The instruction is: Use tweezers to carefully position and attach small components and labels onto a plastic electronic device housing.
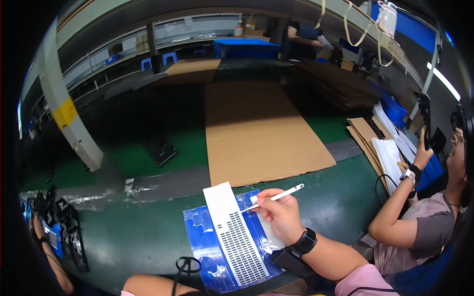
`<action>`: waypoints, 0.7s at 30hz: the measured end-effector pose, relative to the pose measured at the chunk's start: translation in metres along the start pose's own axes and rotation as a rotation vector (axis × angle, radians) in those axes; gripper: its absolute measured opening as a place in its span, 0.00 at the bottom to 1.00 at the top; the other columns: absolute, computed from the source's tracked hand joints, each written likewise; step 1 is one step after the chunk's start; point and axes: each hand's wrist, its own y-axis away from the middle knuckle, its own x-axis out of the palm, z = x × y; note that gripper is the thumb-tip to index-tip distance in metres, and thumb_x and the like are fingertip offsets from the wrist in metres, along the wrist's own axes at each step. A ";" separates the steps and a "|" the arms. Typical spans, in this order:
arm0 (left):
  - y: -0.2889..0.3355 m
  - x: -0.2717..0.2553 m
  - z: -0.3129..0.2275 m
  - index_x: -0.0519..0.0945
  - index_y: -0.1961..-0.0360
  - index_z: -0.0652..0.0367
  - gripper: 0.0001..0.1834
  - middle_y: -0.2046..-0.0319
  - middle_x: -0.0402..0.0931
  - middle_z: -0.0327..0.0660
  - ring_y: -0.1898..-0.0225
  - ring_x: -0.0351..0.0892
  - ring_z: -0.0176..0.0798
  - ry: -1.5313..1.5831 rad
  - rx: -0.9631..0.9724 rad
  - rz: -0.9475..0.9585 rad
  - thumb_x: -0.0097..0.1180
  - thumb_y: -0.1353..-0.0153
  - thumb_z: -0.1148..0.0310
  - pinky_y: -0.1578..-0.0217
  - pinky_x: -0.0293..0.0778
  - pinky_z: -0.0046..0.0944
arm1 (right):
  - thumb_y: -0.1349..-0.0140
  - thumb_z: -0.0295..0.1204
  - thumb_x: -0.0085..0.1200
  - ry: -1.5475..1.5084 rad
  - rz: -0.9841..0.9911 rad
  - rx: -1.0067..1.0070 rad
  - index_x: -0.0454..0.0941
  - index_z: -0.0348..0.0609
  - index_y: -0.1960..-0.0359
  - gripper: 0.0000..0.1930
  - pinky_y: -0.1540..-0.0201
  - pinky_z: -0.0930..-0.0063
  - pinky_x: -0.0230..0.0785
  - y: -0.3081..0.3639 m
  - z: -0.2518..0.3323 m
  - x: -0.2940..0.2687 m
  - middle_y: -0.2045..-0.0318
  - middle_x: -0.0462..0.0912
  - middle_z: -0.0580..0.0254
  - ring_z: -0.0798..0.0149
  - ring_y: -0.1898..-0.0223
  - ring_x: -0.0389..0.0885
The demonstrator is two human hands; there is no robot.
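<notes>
My right hand [281, 217] is closed in a pinch round a slim white pen-like tool [290, 191]. Its thin tip points down and left, at the right edge of a long white sheet [217, 197]; I cannot tell whether it touches. Rows of small dark rectangles [242, 246] cover the lower part of this sheet. Under it lies a blue board [200, 241] patched with clear shiny tape. A black band with a watch-like block [305, 241] circles my right wrist. Only my left forearm [153, 285] shows at the lower edge; the left hand is out of sight.
A brown cardboard sheet [261, 138] lies on the green table [133, 232] just beyond. Black parts [66, 227] are heaped at the left, beside another person's arm. At the right, a person [410, 222] sits near cardboard and white sheets [387, 158]. A post [69, 113] rises at left.
</notes>
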 end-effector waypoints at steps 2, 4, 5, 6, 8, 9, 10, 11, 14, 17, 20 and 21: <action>-0.003 -0.016 0.002 0.59 0.48 0.71 0.52 0.56 0.66 0.45 0.54 0.65 0.40 0.031 0.001 0.108 0.55 0.61 0.35 0.53 0.61 0.35 | 0.49 0.20 0.51 0.023 0.012 0.029 0.74 0.36 0.69 0.05 0.83 0.86 0.56 -0.002 -0.005 -0.001 0.79 0.77 0.59 0.76 0.82 0.70; -0.007 -0.029 0.001 0.60 0.49 0.72 0.52 0.55 0.65 0.45 0.54 0.64 0.40 0.057 -0.040 0.199 0.55 0.62 0.34 0.53 0.61 0.35 | 0.48 0.21 0.52 0.015 0.026 0.038 0.74 0.36 0.68 0.06 0.82 0.87 0.56 -0.005 -0.009 -0.003 0.79 0.77 0.61 0.76 0.82 0.70; -0.009 -0.032 0.000 0.61 0.49 0.72 0.50 0.57 0.66 0.46 0.55 0.65 0.41 0.018 -0.005 0.175 0.55 0.60 0.36 0.54 0.62 0.36 | 0.48 0.21 0.52 0.000 0.023 0.025 0.74 0.36 0.68 0.06 0.82 0.87 0.56 -0.005 -0.008 -0.004 0.79 0.76 0.62 0.77 0.82 0.69; -0.010 -0.034 -0.003 0.61 0.50 0.71 0.48 0.58 0.66 0.47 0.57 0.66 0.41 -0.021 0.030 0.152 0.55 0.59 0.38 0.55 0.63 0.36 | 0.48 0.21 0.52 -0.009 0.026 0.022 0.74 0.35 0.68 0.06 0.81 0.87 0.56 -0.005 -0.008 -0.006 0.79 0.76 0.63 0.77 0.81 0.69; -0.011 -0.039 -0.007 0.62 0.50 0.70 0.43 0.61 0.68 0.49 0.59 0.68 0.43 -0.092 0.105 0.109 0.54 0.56 0.42 0.58 0.65 0.38 | 0.48 0.21 0.52 -0.027 0.032 0.014 0.74 0.35 0.68 0.06 0.81 0.87 0.56 -0.004 -0.004 -0.009 0.79 0.75 0.64 0.77 0.81 0.69; -0.011 -0.042 -0.010 0.63 0.51 0.70 0.40 0.62 0.68 0.50 0.61 0.69 0.44 -0.126 0.143 0.082 0.53 0.54 0.45 0.59 0.67 0.38 | 0.49 0.21 0.51 -0.041 0.038 0.009 0.74 0.35 0.68 0.06 0.81 0.87 0.56 -0.003 -0.002 -0.009 0.79 0.75 0.64 0.77 0.81 0.68; -0.008 -0.046 -0.014 0.63 0.51 0.70 0.38 0.63 0.69 0.51 0.62 0.70 0.45 -0.157 0.177 0.054 0.53 0.53 0.47 0.60 0.68 0.39 | 0.49 0.21 0.52 -0.049 0.045 0.008 0.74 0.35 0.68 0.06 0.81 0.87 0.56 -0.001 -0.001 -0.006 0.79 0.75 0.64 0.78 0.81 0.68; -0.005 -0.050 -0.018 0.63 0.51 0.69 0.35 0.65 0.69 0.52 0.63 0.71 0.46 -0.188 0.211 0.024 0.52 0.51 0.49 0.62 0.69 0.39 | 0.49 0.22 0.52 -0.043 0.055 0.019 0.74 0.35 0.68 0.06 0.81 0.88 0.57 -0.003 -0.003 -0.007 0.79 0.75 0.65 0.78 0.81 0.69; 0.011 -0.066 -0.032 0.65 0.52 0.68 0.28 0.69 0.71 0.56 0.68 0.74 0.48 -0.302 0.333 -0.096 0.51 0.46 0.55 0.65 0.72 0.41 | 0.49 0.22 0.53 -0.033 0.081 0.035 0.74 0.37 0.68 0.06 0.80 0.88 0.60 -0.008 -0.011 -0.006 0.79 0.75 0.65 0.78 0.79 0.71; 0.037 -0.093 -0.053 0.69 0.55 0.65 0.20 0.69 0.72 0.47 0.67 0.73 0.38 -0.908 0.345 -0.681 0.54 0.47 0.65 0.64 0.70 0.35 | 0.49 0.21 0.53 -0.035 0.064 -0.109 0.74 0.38 0.69 0.05 0.79 0.87 0.61 -0.012 -0.003 -0.008 0.78 0.76 0.66 0.77 0.78 0.72; 0.059 -0.157 -0.060 0.71 0.57 0.62 0.16 0.70 0.72 0.37 0.68 0.70 0.29 -1.297 0.490 -1.226 0.54 0.48 0.71 0.66 0.67 0.28 | 0.50 0.21 0.52 0.365 -0.201 -0.481 0.75 0.37 0.71 0.04 0.77 0.85 0.63 -0.024 0.046 -0.039 0.79 0.76 0.65 0.76 0.78 0.73; 0.081 -0.166 -0.062 0.71 0.57 0.62 0.15 0.70 0.72 0.35 0.68 0.70 0.27 -1.302 0.540 -1.324 0.55 0.48 0.73 0.67 0.66 0.26 | 0.51 0.21 0.51 0.505 -0.269 -0.531 0.75 0.35 0.73 0.03 0.75 0.83 0.64 -0.032 0.054 -0.044 0.80 0.77 0.63 0.74 0.79 0.74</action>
